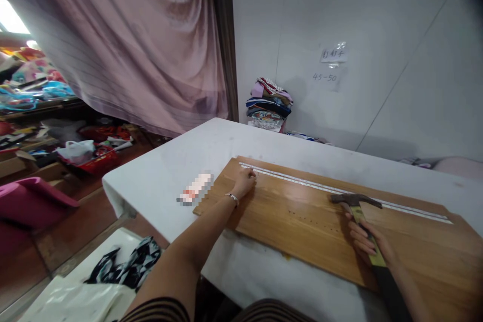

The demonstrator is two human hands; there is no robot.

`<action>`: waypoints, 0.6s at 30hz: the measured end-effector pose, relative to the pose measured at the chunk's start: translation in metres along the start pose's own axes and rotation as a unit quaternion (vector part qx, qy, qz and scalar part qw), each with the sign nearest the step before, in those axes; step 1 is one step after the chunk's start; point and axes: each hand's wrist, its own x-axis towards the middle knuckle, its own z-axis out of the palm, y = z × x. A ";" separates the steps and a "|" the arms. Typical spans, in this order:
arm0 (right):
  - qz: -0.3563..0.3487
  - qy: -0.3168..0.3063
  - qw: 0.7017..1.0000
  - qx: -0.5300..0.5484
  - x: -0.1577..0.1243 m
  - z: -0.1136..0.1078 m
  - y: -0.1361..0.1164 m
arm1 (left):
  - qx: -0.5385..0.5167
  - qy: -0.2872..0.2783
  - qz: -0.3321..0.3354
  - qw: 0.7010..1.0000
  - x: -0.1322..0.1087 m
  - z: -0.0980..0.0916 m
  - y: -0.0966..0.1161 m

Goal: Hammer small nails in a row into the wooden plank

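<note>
A brown wooden board (pixel 275 211) lies flat on a white-covered table, with thin white strips (pixel 302 181) running along its far side. My left hand (pixel 245 182), with a bracelet at the wrist, rests at the left end of these strips. Its fingers are pinched together, and whatever is between them is too small to make out. My right hand (pixel 364 241) grips the yellow and black handle of a claw hammer (pixel 353 201). The hammer's head is over the board, near the strips' right half. A row of small dark marks (pixel 311 221) shows on the board between my hands.
The white table (pixel 151 181) extends left of the board, with a pixelated item (pixel 196 188) on it. Folded cloths (pixel 269 103) are stacked by the wall. A pink curtain (pixel 169 50) hangs behind. Patterned black-and-white fabric (pixel 132 264) lies lower left.
</note>
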 end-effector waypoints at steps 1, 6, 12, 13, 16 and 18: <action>0.000 0.002 1.000 0.001 0.000 0.001 0.000 | 0.004 0.002 -0.002 1.000 0.002 0.001 0.000; 0.005 0.011 1.000 0.000 -0.001 0.001 0.001 | 0.034 0.009 -0.001 0.999 0.008 0.009 0.003; 0.006 0.007 1.000 -0.006 -0.001 0.000 0.000 | 0.055 0.007 0.058 0.997 0.000 0.020 0.002; 0.007 0.002 1.000 -0.009 -0.001 0.000 0.000 | 0.057 0.005 0.065 0.996 -0.001 0.020 0.002; 0.011 -0.010 1.000 -0.023 -0.002 -0.001 0.000 | 0.056 -0.004 0.077 0.995 0.000 0.022 0.004; 0.004 -0.017 1.000 -0.025 -0.001 -0.004 0.000 | 0.056 -0.013 0.086 0.995 0.000 0.023 0.005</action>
